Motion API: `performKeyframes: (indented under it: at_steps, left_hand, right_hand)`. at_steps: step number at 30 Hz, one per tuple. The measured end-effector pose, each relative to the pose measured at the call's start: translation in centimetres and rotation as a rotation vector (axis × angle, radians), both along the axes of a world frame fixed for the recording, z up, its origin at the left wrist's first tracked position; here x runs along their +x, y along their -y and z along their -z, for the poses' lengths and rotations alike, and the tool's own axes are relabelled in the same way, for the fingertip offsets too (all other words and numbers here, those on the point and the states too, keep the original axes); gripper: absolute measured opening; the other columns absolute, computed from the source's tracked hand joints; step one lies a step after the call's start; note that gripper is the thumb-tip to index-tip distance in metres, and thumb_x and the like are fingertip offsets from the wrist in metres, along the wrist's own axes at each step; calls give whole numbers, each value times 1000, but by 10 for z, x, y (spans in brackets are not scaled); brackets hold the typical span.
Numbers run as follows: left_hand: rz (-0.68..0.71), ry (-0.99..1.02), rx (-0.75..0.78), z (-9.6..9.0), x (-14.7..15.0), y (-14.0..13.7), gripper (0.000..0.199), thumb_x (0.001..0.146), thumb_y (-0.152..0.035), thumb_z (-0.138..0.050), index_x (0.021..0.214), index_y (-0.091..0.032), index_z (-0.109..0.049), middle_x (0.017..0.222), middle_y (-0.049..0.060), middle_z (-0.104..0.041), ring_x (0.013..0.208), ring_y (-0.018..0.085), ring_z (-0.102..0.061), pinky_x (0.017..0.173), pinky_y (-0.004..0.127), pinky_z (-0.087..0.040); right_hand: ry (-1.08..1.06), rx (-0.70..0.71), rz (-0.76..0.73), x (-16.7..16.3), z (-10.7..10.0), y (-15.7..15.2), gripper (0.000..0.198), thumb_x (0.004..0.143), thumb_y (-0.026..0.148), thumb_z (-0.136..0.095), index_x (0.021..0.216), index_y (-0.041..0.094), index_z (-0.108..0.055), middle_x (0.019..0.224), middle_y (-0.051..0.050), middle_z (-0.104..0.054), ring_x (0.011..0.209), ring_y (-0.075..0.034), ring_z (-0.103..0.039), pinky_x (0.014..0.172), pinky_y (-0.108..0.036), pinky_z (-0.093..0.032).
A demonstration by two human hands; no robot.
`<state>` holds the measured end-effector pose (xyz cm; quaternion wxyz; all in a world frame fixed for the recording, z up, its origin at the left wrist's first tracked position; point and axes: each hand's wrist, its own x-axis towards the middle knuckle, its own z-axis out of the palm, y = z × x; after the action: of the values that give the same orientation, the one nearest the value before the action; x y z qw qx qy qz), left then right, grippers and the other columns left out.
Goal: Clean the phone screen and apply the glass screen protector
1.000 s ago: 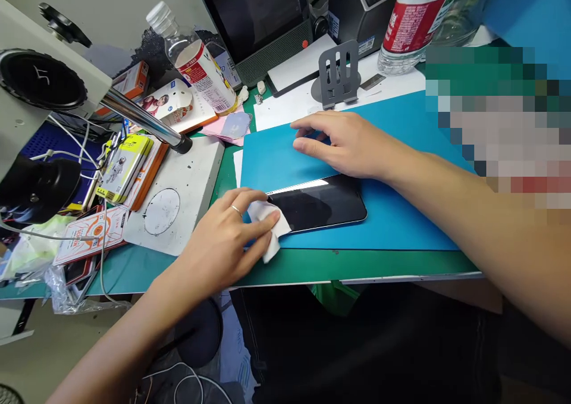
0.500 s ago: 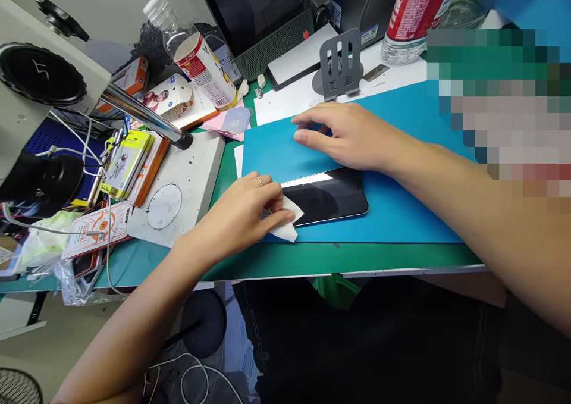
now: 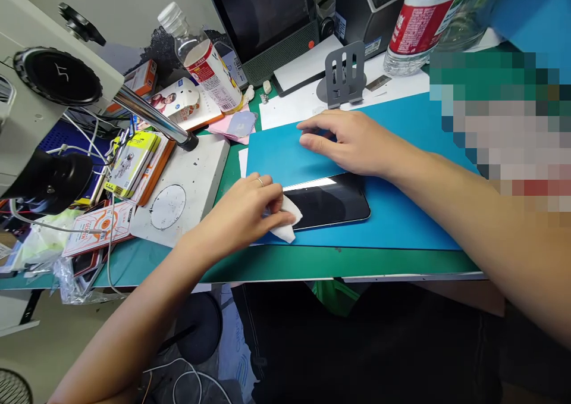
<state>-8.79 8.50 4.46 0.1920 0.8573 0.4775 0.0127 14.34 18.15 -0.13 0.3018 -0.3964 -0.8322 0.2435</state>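
Black phone (image 3: 332, 203) flat on blue mat (image 3: 401, 222), glossy screen up; crumpled white wipe (image 3: 284, 233) at left end.

Two hands, left hand (image 3: 247, 207) and right hand (image 3: 352, 143), were at one phone (image 3: 332, 202); one wipe (image 3: 291, 207) was at its left end, one blue mat (image 3: 388, 221) under it, one stand (image 3: 342, 96) and one screen (image 3: 267, 20) beyond it.

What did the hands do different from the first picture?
The left hand moved right and slightly away from the person, bringing the white wipe farther along the black phone. Nothing was newly picked up or let go. The right hand, phone and blue mat stayed about the same.
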Motion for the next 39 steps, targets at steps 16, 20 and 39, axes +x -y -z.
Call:
performKeyframes:
  at_steps: [16,20,39]
  left_hand:
    - [-12,-8,3,3,36,1,38,91,-44,-76,74,-21,-52,83,1,-57,84,22,-52,73,33,-36]
    - [-43,-38,54,5,70,-11,40,88,-50,-78,74,-21,-53,86,3,-58,88,24,-56,71,35,-36]
    - [-63,-112,107,7,91,-13,40,89,-54,-75,80,-21,-55,85,4,-60,88,26,-60,70,37,-39]
  right_hand:
    - [-60,-13,-3,0,2,-1,49,98,49,-55,126,14,-74,122,-16,-76,111,-31,-69,99,-48,-52]
    - [-70,-32,-10,1,2,-1,47,98,48,-55,125,14,-74,122,-15,-75,113,-31,-68,100,-48,-52]
    - [-159,48,51,3,4,-2,42,101,47,-53,122,16,-74,126,-13,-74,120,-29,-63,105,-47,-47]
